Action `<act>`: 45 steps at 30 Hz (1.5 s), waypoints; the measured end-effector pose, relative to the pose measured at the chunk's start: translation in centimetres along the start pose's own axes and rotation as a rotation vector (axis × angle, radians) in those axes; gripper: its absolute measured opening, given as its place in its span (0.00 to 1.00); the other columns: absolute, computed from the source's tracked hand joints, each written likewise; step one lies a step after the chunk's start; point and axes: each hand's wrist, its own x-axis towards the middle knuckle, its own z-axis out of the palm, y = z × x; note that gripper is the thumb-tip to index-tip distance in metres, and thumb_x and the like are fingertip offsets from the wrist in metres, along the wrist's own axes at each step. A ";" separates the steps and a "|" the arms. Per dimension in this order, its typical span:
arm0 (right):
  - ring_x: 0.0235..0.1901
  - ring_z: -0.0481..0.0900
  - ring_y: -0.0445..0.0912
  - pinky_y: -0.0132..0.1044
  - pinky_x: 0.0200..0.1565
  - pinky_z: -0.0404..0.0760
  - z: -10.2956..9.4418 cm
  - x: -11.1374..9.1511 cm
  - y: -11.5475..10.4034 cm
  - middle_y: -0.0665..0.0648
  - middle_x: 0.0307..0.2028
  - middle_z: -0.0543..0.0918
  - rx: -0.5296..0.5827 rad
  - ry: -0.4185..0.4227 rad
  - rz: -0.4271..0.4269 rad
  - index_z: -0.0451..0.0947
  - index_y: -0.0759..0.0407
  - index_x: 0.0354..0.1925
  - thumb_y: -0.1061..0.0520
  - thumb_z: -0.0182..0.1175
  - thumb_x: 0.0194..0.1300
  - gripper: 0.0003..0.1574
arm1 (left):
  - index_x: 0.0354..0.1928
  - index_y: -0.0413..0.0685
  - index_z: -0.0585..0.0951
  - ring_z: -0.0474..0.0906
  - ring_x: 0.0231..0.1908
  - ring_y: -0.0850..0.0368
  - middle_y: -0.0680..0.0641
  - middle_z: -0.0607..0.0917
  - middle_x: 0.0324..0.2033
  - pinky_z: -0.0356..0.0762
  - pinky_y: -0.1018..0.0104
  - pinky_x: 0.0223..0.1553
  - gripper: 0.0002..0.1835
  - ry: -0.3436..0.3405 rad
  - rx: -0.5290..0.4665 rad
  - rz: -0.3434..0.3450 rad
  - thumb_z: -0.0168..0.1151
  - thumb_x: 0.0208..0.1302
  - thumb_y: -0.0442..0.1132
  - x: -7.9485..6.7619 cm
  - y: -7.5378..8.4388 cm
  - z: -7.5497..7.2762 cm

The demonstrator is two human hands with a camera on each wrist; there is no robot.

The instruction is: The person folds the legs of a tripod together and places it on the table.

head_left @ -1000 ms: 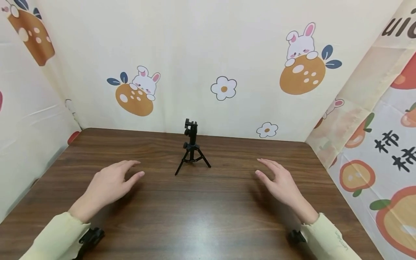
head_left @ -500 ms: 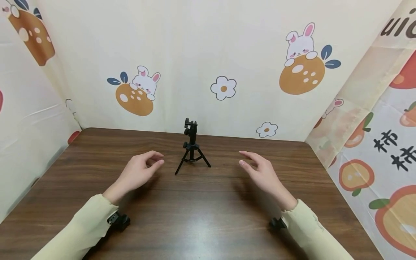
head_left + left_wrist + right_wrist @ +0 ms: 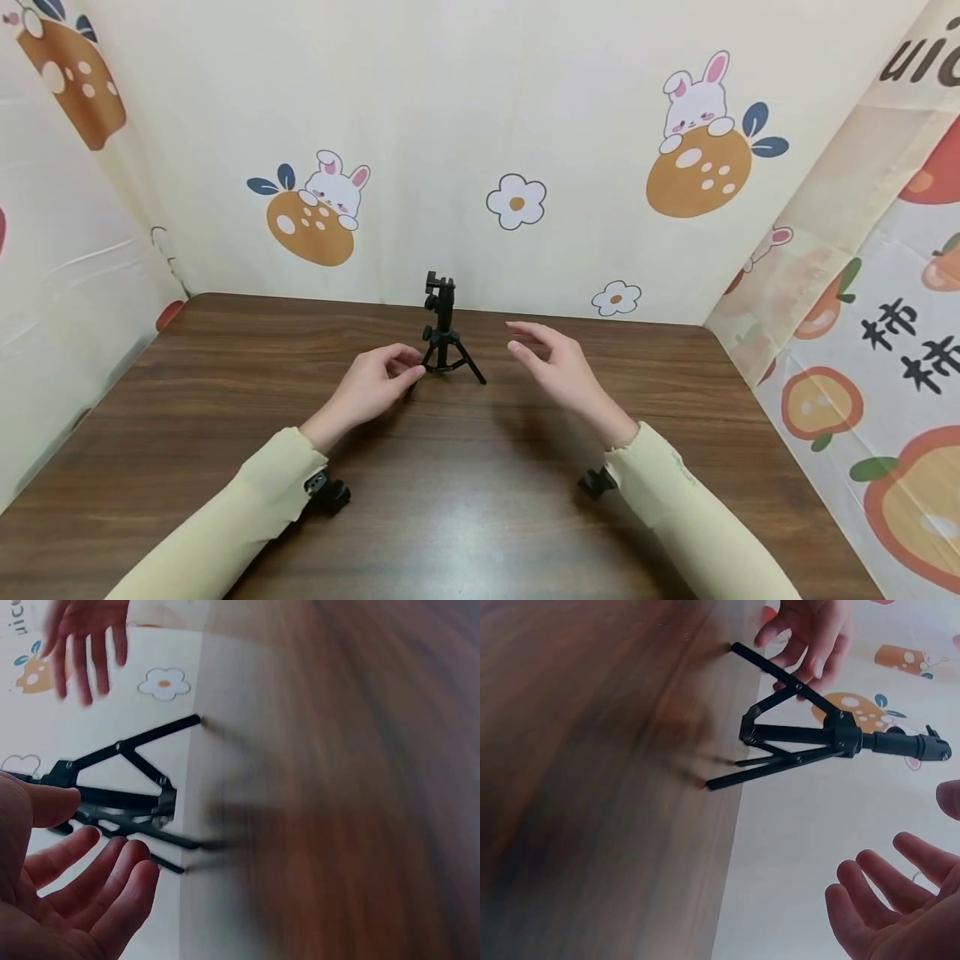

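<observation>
A small black tripod (image 3: 444, 321) stands upright on the brown wooden table, its three legs spread. My left hand (image 3: 367, 387) has its thumb and fingers around the left leg in the head view. In the left wrist view a gap shows between thumb and loosely bent fingers (image 3: 135, 881), with the tripod just beyond; whether they touch it is unclear. To the tripod's right, my right hand (image 3: 562, 371) hovers with fingers extended, apart from it and holding nothing. The right wrist view shows the whole tripod (image 3: 844, 735) tilted sideways by the camera angle.
The wooden table (image 3: 450, 517) reaches back to a cream curtain (image 3: 435, 117) printed with rabbits and flowers. A fruit-patterned cloth (image 3: 877, 358) hangs at the right, and a white cloth (image 3: 67, 317) at the left.
Both hands have moved inward and forward, from either side of the table toward the tripod. The left hand has reached its left leg. The tripod stays in place.
</observation>
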 end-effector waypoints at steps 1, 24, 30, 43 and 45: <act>0.53 0.81 0.47 0.45 0.53 0.79 0.2 0.3 -0.2 0.53 0.55 0.82 0.007 -0.004 0.000 0.77 0.51 0.63 0.48 0.60 0.72 0.24 | 0.49 0.44 0.83 0.82 0.39 0.56 0.48 0.86 0.41 0.78 0.56 0.42 0.13 -0.003 -0.003 0.005 0.63 0.70 0.43 0.2 0.1 0.2; 0.58 0.78 0.50 0.42 0.56 0.77 3.6 5.7 -4.7 0.53 0.58 0.81 0.163 -0.050 -0.099 0.74 0.53 0.65 0.51 0.60 0.73 0.25 | 0.50 0.41 0.84 0.82 0.41 0.52 0.48 0.87 0.40 0.77 0.51 0.44 0.10 0.004 0.018 0.010 0.62 0.70 0.35 1.5 0.9 1.2; 0.54 0.80 0.43 0.44 0.54 0.78 4.1 6.6 -5.8 0.51 0.56 0.83 0.150 0.037 -0.159 0.78 0.53 0.62 0.54 0.64 0.70 0.24 | 0.47 0.43 0.85 0.82 0.38 0.53 0.49 0.87 0.39 0.77 0.52 0.41 0.09 0.034 0.055 -0.006 0.62 0.70 0.38 1.5 1.1 1.3; 0.44 0.84 0.43 0.36 0.38 0.84 5.3 7.2 -7.1 0.53 0.44 0.86 0.181 0.117 -0.150 0.83 0.57 0.48 0.60 0.66 0.67 0.11 | 0.45 0.39 0.83 0.81 0.48 0.45 0.42 0.83 0.44 0.76 0.48 0.51 0.07 0.065 -0.022 -0.057 0.62 0.70 0.35 1.5 1.7 1.6; 0.43 0.84 0.43 0.36 0.38 0.84 5.3 7.2 -7.3 0.53 0.43 0.86 0.161 0.118 -0.161 0.83 0.57 0.48 0.61 0.66 0.66 0.11 | 0.44 0.38 0.83 0.80 0.49 0.45 0.41 0.82 0.45 0.76 0.47 0.51 0.07 0.078 -0.039 -0.052 0.62 0.70 0.34 1.5 1.6 1.6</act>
